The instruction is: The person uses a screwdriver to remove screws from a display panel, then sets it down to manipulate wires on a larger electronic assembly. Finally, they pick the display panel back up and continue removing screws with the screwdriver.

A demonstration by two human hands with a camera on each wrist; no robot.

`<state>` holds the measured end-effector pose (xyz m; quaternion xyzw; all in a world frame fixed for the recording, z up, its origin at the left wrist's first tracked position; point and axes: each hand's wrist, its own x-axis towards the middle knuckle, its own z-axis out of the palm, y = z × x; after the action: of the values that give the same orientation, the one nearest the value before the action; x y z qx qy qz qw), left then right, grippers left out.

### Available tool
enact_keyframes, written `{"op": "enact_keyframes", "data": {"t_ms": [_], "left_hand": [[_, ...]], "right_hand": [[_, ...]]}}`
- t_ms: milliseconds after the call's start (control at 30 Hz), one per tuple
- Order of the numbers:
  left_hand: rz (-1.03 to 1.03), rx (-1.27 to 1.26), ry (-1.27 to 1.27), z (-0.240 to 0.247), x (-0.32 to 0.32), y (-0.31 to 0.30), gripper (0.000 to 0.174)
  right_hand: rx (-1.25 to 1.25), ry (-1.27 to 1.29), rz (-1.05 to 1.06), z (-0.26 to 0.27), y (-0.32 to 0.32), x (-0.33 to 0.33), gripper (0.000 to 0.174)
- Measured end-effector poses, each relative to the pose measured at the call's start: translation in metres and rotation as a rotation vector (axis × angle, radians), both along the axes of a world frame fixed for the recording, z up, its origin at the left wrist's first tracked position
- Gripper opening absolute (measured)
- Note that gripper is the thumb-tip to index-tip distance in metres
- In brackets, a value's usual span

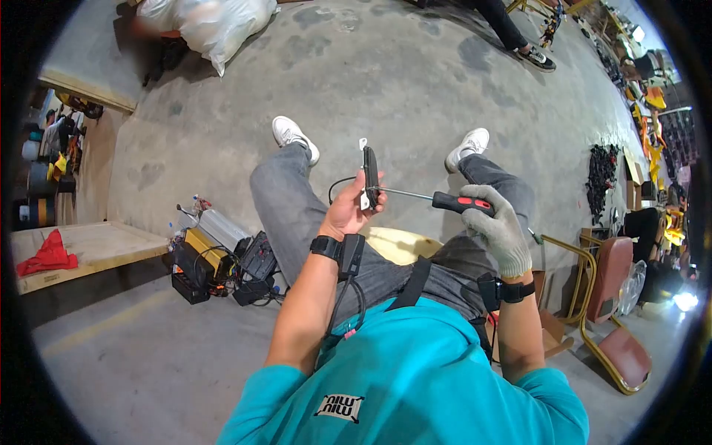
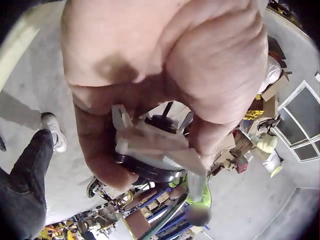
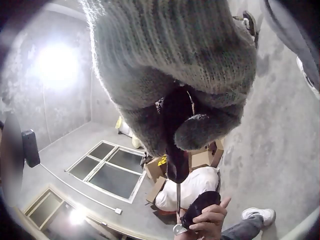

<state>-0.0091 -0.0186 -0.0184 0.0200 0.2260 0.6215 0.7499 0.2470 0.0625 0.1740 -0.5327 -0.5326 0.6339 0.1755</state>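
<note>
My bare left hand (image 1: 345, 211) holds up a slim black part (image 1: 371, 165) with a white bracket (image 1: 363, 199) along its side and a thin black cable trailing from it. In the left wrist view the white bracket (image 2: 160, 142) and a glossy dark edge show between thumb and fingers. My right hand (image 1: 498, 228) wears a grey knit glove and grips the black and red handle of a screwdriver (image 1: 452, 202). Its metal shaft points left, the tip right at the part. From the right wrist view, gloved fingers (image 3: 207, 131) wrap the dark handle, with the shaft (image 3: 178, 200) reaching toward the part.
Silver and gold metal units (image 1: 219, 236) with loose wires lie on the floor at left, beside a wooden platform (image 1: 111, 248) bearing a red cloth (image 1: 49, 256). A chair (image 1: 612, 297) stands at right. White sacks (image 1: 222, 26) lie ahead; another person's foot (image 1: 537, 58) is further off.
</note>
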Motion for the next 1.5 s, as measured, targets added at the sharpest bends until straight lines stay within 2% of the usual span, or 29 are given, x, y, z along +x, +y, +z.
{"op": "enact_keyframes", "data": {"t_ms": [167,1067,1133,1233,1367,1433,1500], "left_hand": [[-0.031,-0.005,0.005,0.0,0.001,-0.003,0.061],[-0.035,-0.012,0.104,0.005,0.002,0.001,0.069],[-0.043,0.001,0.035,0.004,0.002,0.001,0.06],[-0.054,-0.01,0.083,0.003,0.002,0.001,0.068],[-0.077,-0.052,0.096,0.002,0.002,0.001,0.067],[-0.115,-0.055,0.085,0.005,0.001,0.001,0.055],[-0.128,-0.073,0.108,0.008,0.0,0.001,0.054]], "right_hand": [[-0.008,-0.004,0.006,-0.002,-0.001,0.003,0.04],[0.056,-0.037,0.043,-0.008,0.0,0.004,0.04],[0.082,-0.046,0.066,-0.005,0.0,0.003,0.039],[0.119,-0.049,0.089,-0.004,0.001,0.003,0.039],[0.119,-0.048,0.107,-0.003,0.004,0.005,0.037],[0.15,-0.07,0.122,-0.004,0.005,0.006,0.035],[0.153,-0.059,0.122,-0.004,0.006,0.006,0.035]]}}
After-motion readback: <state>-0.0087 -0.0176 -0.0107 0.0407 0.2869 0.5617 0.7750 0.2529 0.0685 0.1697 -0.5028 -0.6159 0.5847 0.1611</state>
